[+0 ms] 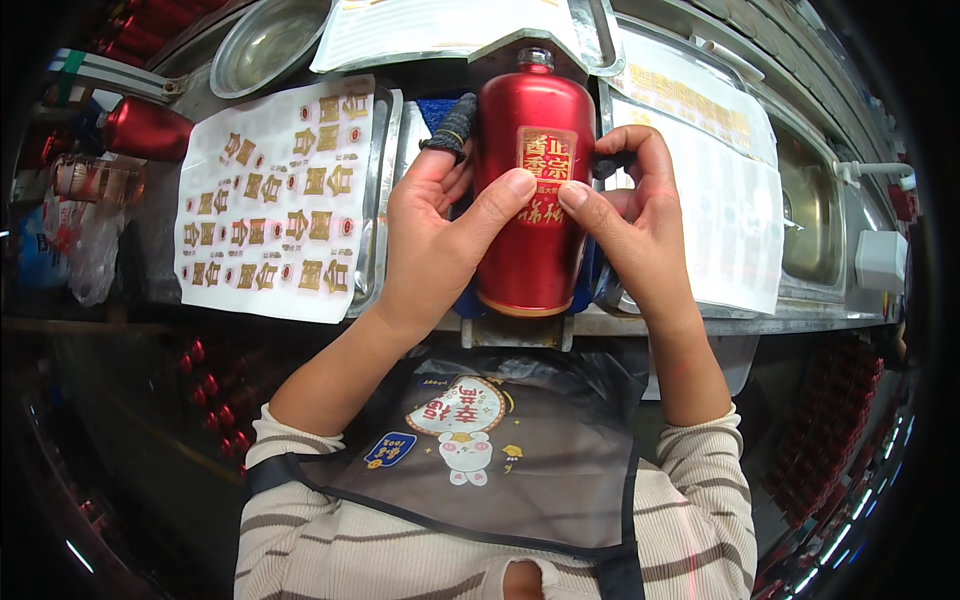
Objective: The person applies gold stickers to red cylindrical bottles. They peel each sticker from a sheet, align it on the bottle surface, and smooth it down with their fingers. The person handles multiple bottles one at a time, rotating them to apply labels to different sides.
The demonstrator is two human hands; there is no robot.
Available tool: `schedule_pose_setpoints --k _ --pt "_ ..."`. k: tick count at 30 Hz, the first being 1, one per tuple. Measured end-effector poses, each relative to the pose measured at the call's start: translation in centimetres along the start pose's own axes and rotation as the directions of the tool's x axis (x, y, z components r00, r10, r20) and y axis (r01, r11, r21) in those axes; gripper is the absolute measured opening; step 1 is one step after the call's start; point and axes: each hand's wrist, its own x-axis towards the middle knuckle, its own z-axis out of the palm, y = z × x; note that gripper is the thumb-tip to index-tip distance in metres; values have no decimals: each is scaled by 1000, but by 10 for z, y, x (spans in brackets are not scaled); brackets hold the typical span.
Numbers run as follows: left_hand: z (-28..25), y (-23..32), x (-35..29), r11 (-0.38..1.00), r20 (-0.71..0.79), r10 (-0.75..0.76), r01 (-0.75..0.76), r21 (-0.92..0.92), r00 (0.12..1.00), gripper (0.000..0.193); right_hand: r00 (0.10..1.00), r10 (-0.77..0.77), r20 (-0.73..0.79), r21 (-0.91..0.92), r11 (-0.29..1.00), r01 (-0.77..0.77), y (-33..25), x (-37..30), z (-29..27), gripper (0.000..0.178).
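Note:
A glossy red bottle with a dark open neck lies in a metal cradle in front of me, its neck pointing away. On its upper face is a gold and red label, with gold characters below it. My left hand grips the bottle's left side, its thumb pressing by the label's lower edge; a dark ribbed cover wraps the index finger. From the other side my right hand closes on the bottle, thumb tip at the label's lower right and curled index finger against the side. The fingers' undersides are hidden.
A white sheet of gold stickers lies on a tray at left, another sticker sheet at right. A metal bowl stands at back left, with a red bottle nearby. At far right are a sink basin and a white container.

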Motion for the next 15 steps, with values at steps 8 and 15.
schedule_pose_setpoints --k 8,15 --pt "-11 4 1 992 48 -60 65 -110 997 57 919 316 -234 610 784 -114 30 25 -57 19" --pt "-12 1 -11 975 83 -23 4 222 996 50 949 -163 -271 -42 987 157 -26 -17 -12 55"
